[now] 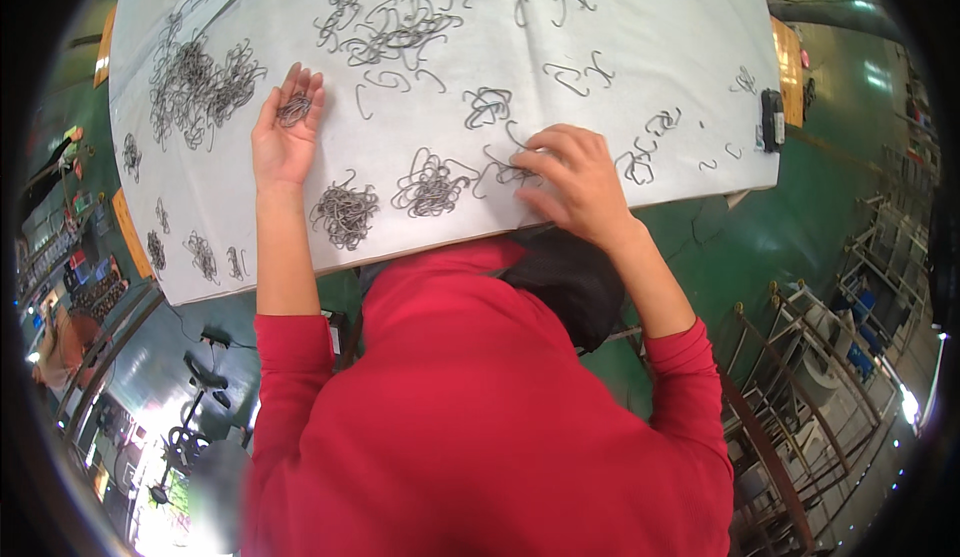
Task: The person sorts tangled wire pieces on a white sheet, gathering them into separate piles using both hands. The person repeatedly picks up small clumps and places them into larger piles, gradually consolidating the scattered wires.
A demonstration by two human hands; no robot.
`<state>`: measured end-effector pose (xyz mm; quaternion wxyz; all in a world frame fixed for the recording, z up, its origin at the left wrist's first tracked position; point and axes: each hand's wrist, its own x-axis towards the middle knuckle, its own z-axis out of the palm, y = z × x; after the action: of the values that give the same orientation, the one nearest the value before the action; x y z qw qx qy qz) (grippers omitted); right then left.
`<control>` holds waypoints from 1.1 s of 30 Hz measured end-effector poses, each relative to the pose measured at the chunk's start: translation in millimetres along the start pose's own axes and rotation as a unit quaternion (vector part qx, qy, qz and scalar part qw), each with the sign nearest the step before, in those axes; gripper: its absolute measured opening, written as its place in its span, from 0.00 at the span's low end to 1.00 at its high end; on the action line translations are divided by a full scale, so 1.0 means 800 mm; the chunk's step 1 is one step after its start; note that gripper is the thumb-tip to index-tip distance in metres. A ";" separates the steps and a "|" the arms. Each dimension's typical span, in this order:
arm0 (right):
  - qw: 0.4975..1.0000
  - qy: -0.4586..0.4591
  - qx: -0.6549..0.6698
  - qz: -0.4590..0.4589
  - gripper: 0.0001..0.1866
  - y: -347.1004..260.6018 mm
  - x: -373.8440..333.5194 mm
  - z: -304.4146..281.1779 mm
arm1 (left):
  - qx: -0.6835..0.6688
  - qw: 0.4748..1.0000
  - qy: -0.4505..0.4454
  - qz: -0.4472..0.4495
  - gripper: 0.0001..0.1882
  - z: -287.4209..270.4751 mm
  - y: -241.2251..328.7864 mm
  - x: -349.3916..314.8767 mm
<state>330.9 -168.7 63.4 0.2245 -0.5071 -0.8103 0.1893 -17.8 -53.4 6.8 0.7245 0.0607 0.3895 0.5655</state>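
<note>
My left hand [287,137] is turned palm up over the table, its fingers slightly cupped around a small bunch of grey metal hooks [295,109]. My right hand [575,182] reaches palm down over a loose little heap of hooks [512,169] near the front edge. Its fingers are bent, and the thumb stands apart from them. One curved hook [514,136] shows right by the fingertips; whether they touch it I cannot tell. Between my hands lie two denser heaps of S-shaped hooks, one tangled pile [346,214] and one looser pile [432,187].
The white-covered table [640,67] bears a large hook pile [200,87] at left and another [405,32] farther back. Small hook groups [200,255] lie at the front left. A black object [772,122] sits at the right edge. Metal racks [810,357] stand right of me.
</note>
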 end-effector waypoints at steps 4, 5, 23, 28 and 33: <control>0.977 0.116 -0.140 0.110 0.25 0.032 -0.052 -0.001 | -0.002 1.000 -0.013 0.006 0.20 -0.002 -0.001 0.003; 0.965 0.134 -0.176 0.141 0.26 0.038 -0.061 -0.001 | 0.002 1.000 -0.006 0.012 0.20 -0.001 -0.001 0.002; 0.993 0.090 0.016 0.078 0.15 0.034 0.046 0.030 | 0.016 0.997 0.021 0.071 0.20 0.007 -0.014 -0.008; 0.987 0.050 -0.109 0.105 0.10 0.007 0.078 0.054 | 0.023 0.997 0.017 0.065 0.20 0.010 -0.013 -0.010; 0.966 0.026 -0.247 0.075 0.04 -0.010 0.075 0.067 | 0.029 0.997 -0.007 0.067 0.20 0.006 -0.018 -0.007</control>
<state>271.8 -121.6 33.6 0.0987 -0.6109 -0.7854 -0.0135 -4.1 -61.6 5.3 0.6858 0.1110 0.3957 0.6007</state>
